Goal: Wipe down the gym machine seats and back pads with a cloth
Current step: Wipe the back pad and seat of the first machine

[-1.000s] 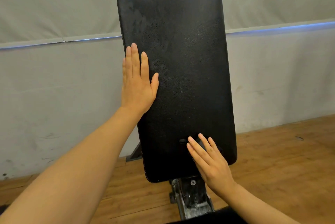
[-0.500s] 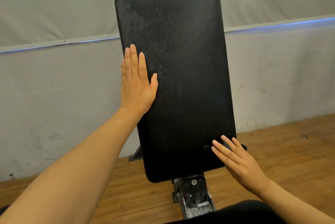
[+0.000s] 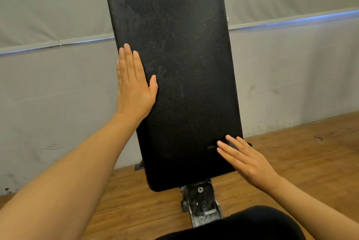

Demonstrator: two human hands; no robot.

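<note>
Back pad wipe in progress, low right corner.
Seat (image 3: 242,224) nearest, wiped or not: cannot tell. Right hand (image 3: 246,160) flat, fingers straight, pressing dark cloth (image 3: 212,147) on back pad (image 3: 180,76); left hand (image 3: 134,84) flat, bracing left edge. Upper pad shows smears.

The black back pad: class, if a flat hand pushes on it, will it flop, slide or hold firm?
The back pad probably holds firm: it is mounted on a metal bracket. Its pebbled cover likely grips the left hand lying flat on it rather than letting it slip. It looks padded, so may dent slightly.
</note>
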